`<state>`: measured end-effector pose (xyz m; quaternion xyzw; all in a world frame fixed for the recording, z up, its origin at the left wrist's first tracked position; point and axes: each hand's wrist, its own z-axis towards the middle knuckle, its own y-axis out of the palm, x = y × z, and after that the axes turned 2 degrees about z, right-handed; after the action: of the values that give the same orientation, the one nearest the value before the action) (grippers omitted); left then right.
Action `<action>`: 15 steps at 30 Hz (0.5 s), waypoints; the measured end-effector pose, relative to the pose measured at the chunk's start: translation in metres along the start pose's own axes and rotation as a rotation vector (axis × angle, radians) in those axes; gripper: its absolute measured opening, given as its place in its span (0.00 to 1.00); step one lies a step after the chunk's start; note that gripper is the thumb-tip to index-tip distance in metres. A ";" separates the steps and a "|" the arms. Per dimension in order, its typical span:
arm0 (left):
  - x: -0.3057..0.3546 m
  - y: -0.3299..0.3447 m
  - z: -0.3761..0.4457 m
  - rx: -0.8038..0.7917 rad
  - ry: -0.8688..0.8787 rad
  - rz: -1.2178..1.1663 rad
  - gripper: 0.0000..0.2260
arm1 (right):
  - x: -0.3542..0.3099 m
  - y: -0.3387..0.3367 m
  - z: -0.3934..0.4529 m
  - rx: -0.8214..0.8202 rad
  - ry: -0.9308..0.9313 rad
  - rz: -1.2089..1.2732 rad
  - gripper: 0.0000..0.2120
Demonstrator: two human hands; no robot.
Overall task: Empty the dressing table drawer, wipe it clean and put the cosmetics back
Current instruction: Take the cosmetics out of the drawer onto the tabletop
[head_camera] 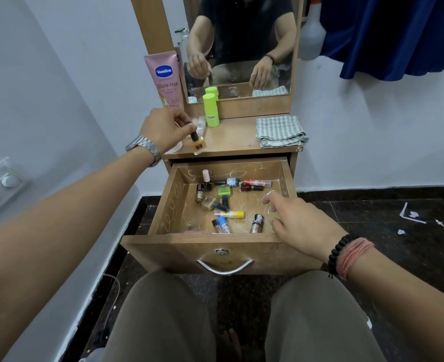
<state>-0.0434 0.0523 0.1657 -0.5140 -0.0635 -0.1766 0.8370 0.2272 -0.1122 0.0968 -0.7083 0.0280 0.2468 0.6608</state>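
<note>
Drawer [241, 242] pulled fully out toward the person, open, chalky scribbles on floor and walls. Bench [239, 142] top sits above it at 12 o'clock. On the bench: pink lotion tube [165, 81] at the back left, green bottle [211, 110] just right of it, folded checked cloth [281, 131] at 1 o'clock, well apart from both hands.

Cosmetics still in the drawer: loose cluster of small bottles [217, 197] across the centre and back, most lying on their sides at mixed angles. Yellow-ended tube [230, 213] lies left-right. Glitter bottle [257, 223] sits at the front right, long axis roughly front-back, slightly tilted.

Left hand [163, 129] is over the bench's front left corner, at 11 o'clock from the drawer, fingers pinching the dark cap of a tan nail polish bottle [198, 145], bottle upright or nearly so. Whether its base touches the bench is hard to tell.

Right hand [296, 220] hovers over the drawer's right wall, fingers relaxed and spread, holding nothing, fingertips pointing to 10 o'clock into the drawer.

Key relation: right hand is much the nearer to what is left. Glitter bottle lies just at 9 o'clock from its fingers; main cluster is further at 10 o'clock. Judged stage: emptying, partly done, wiping not begun.
</note>
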 end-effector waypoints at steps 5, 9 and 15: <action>-0.006 0.005 0.018 0.013 -0.098 0.026 0.10 | 0.001 0.001 -0.001 -0.002 0.001 -0.003 0.18; -0.010 0.011 0.030 -0.008 -0.134 0.021 0.09 | 0.001 0.001 0.000 -0.006 0.008 -0.004 0.18; -0.009 0.016 0.037 -0.028 -0.116 0.053 0.10 | 0.000 0.002 0.000 -0.017 0.005 -0.005 0.18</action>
<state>-0.0430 0.0940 0.1671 -0.5364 -0.0958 -0.1253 0.8291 0.2268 -0.1126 0.0948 -0.7145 0.0257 0.2435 0.6554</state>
